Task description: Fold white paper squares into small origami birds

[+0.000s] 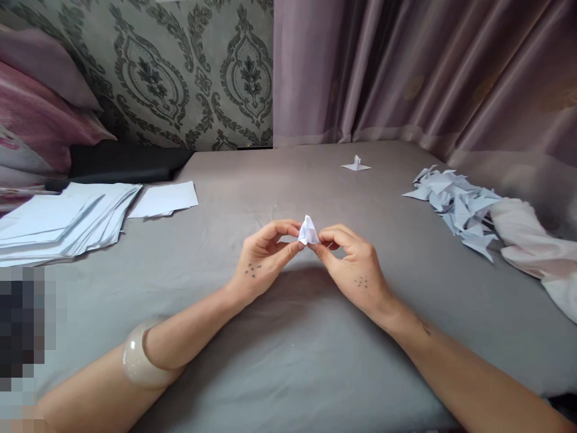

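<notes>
Pinching a small folded white paper pc. (308, 233) (ref. pt. for all pos. below) between both hands, approx. upright, w/ its narrow tip up and wider edge down; exact fold pattern too small to confirm.

L hand (267, 257): at L side of ref. pc.; thumb and index brought together on its lower L edge, other fingers curled in. Dark dots on back of hand. Glossy pale bangle (145, 356) on L forearm, nearer the viewer than ref. pc.

R hand (356, 264): at R side of ref. pc.; thumb and index closed to a pinch on its lower R edge, remaining fingers bent. Similar dots on back of hand; dark mark near wrist.

Grey fabric surface (288, 349): below ref. pc., lightly creased.

Stock, L of ref. pc.: large fanned stack of white paper sheets (67, 222), well apart; smaller stack of white paper (166, 199), between large stack and ref. pc., slightly farther back. Black fabric (130, 161): behind large stack, far L of ref. pc.

Folded pcs.: single pointed paper fold (356, 165), beyond and R of ref. pc., standing alone w/ raised center; heap of pointed paper folds (460, 201), well R of ref. pc., overlapping at random. Pale pinkish cloth (527, 234): R of heap, farther R of ref. pc.

Backdrop: mauve curtain (315, 72), beyond ref. pc. and extending R; damask wallpaper (198, 72), beyond and L.
</notes>
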### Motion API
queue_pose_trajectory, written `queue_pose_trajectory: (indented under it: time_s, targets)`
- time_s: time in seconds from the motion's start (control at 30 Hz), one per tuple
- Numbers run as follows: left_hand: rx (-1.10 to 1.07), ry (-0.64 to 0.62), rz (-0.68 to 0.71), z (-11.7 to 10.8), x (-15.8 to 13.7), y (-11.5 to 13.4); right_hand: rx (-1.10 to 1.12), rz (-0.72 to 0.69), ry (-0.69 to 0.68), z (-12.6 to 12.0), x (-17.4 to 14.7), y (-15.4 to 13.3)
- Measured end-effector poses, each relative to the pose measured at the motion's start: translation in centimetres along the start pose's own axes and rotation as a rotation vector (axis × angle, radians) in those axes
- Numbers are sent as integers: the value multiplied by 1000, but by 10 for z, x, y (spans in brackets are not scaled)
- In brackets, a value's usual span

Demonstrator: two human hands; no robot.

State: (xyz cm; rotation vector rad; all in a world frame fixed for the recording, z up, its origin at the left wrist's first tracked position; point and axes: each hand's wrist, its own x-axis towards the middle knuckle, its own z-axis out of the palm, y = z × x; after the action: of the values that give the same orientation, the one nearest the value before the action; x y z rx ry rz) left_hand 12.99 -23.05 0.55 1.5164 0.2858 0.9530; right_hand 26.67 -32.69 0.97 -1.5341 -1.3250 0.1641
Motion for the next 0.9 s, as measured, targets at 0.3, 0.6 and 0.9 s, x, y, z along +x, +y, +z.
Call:
queue_pose_trajectory:
  time_s: [0.3, 0.6, 0.9]
  targets:
    - [11, 104, -31, 8, -2, 0, -93, -71, 158, 8, -4, -5]
    - [63, 160, -35, 8, -4, -2, -65, -108, 129, 11, -3, -5]
    - [211, 162, -10, 9, -4, 3, -49, -108, 122, 11, -4, -6]
